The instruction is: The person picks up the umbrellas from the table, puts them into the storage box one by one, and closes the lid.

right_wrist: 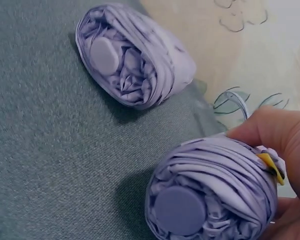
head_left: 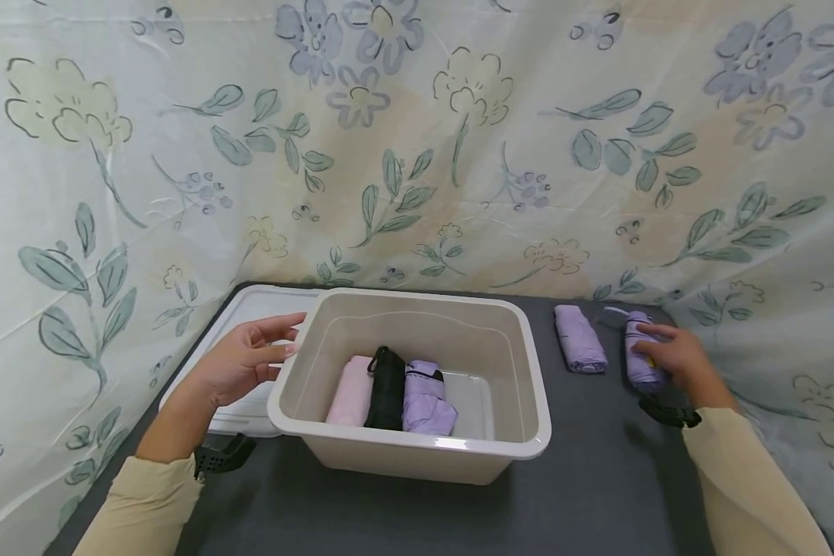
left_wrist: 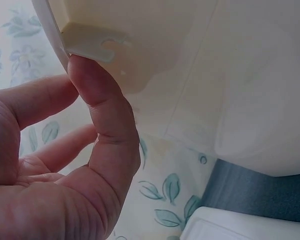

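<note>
Pale hanging fabric printed with blue flowers and green leaves (head_left: 389,208) closes in a dark grey surface (head_left: 584,479). On it stands a beige rectangular plastic bin (head_left: 403,463), with a flat white plastic lid (head_left: 250,305) lying to its left, partly hidden by it. The left hand (head_left: 246,359) is loosely open, fingertips touching the bin's left rim. The right hand (head_left: 681,359) grips a lilac rolled fabric umbrella (head_left: 645,376) at the surface's far right. Just left of that lies a second lilac rolled umbrella (head_left: 580,340). Inside the bin, side by side, are a pink rolled bundle (head_left: 350,390), a black looped cylindrical bundle (head_left: 387,390) and a loosely folded lilac umbrella (head_left: 425,401). Beside the right hand, a small yellow tag (right_wrist: 271,167) shows on the gripped umbrella
</note>
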### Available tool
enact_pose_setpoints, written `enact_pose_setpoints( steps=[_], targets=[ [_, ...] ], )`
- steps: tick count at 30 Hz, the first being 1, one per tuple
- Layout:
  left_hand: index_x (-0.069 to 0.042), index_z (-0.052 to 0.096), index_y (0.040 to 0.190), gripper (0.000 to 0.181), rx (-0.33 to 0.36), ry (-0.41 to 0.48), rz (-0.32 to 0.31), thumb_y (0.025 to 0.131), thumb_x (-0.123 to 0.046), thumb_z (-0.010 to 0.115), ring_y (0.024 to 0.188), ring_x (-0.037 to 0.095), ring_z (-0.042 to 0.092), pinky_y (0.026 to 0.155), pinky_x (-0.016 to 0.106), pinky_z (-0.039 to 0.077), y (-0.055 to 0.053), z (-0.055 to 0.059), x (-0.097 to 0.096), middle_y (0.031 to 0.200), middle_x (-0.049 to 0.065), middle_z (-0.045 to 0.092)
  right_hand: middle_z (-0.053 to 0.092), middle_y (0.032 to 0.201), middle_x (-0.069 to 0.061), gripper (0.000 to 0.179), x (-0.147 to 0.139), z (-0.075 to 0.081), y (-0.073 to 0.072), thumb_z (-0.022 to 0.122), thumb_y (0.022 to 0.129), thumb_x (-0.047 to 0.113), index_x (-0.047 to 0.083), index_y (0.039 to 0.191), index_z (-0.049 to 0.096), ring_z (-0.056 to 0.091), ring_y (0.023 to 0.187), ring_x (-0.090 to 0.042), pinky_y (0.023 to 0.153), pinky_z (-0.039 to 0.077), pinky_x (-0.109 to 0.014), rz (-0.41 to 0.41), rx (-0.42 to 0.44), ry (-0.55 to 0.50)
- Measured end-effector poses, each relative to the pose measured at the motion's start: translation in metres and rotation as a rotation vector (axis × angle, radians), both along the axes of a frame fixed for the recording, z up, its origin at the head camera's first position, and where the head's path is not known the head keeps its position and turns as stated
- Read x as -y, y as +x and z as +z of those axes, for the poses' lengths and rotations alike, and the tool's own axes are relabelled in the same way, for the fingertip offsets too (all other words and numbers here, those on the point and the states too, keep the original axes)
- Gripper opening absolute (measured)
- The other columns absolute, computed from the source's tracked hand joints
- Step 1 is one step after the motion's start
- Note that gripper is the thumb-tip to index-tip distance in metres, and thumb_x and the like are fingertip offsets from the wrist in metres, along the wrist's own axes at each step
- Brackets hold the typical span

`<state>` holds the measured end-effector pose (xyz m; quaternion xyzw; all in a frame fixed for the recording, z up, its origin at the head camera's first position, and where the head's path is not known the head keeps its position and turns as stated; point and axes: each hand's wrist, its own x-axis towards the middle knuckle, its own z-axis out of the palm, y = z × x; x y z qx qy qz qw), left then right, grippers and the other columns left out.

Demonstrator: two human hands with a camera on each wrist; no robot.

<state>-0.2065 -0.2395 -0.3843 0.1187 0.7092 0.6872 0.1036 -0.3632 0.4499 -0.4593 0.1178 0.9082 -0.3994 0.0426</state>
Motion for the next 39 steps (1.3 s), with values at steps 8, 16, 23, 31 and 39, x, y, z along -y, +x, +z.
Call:
enact_pose_setpoints(
  steps=[8, 16, 23, 31, 39],
  targets=[
    [-0.002, 0.038, 0.156, 0.06, 0.022, -0.019, 0.021, 0.101, -0.006, 0.062, 0.099, 0.011, 0.07, 0.083, 0.035, 0.063, -0.003, 0.0, 0.001, 0.114, -0.002, 0.065, 0.016, 0.161, -0.04, 0.078, 0.01, 0.01, 0.015, 0.071, 0.096, 0.035, 0.009, 0.159, 0.033, 0.043, 0.119, -0.038, 0.07, 0.049, -0.023, 0.031, -0.013, -0.111],
    [0.001, 0.034, 0.157, 0.065, 0.021, -0.045, 0.025, 0.1, -0.009, 0.064, 0.101, 0.013, 0.069, 0.082, 0.035, 0.063, -0.001, 0.005, -0.003, 0.115, -0.001, 0.065, 0.025, 0.16, -0.028, 0.078, 0.033, 0.024, 0.036, 0.075, 0.095, 0.032, 0.024, 0.16, 0.034, 0.056, 0.099, -0.015, 0.076, 0.058, -0.032, 0.066, 0.002, -0.318],
    [0.003, 0.034, 0.157, 0.065, 0.012, -0.04, 0.024, 0.1, -0.007, 0.064, 0.1, 0.012, 0.069, 0.081, 0.034, 0.063, 0.001, 0.005, -0.002, 0.115, -0.001, 0.065, 0.042, 0.132, 0.001, 0.075, 0.053, 0.035, 0.051, 0.076, 0.094, 0.019, 0.035, 0.158, 0.039, 0.06, 0.097, -0.006, 0.079, 0.059, -0.031, 0.191, 0.011, -0.58],
    [0.004, 0.034, 0.156, 0.065, 0.016, -0.04, 0.023, 0.1, -0.006, 0.064, 0.099, 0.013, 0.069, 0.08, 0.034, 0.063, 0.002, 0.006, -0.003, 0.113, -0.001, 0.065, 0.062, 0.115, 0.014, 0.07, 0.071, 0.054, 0.07, 0.069, 0.098, 0.008, 0.031, 0.157, 0.042, 0.064, 0.096, -0.01, 0.078, 0.059, -0.032, 0.29, -0.009, -0.714],
    [0.002, 0.034, 0.157, 0.066, 0.017, -0.062, 0.03, 0.1, -0.008, 0.065, 0.101, 0.013, 0.069, 0.082, 0.034, 0.063, 0.001, 0.005, -0.002, 0.115, -0.001, 0.065, 0.064, 0.116, 0.011, 0.067, 0.098, 0.082, 0.089, 0.067, 0.098, 0.008, 0.031, 0.157, 0.043, 0.066, 0.097, -0.013, 0.079, 0.061, -0.034, 0.334, -0.006, -0.716]
  ],
)
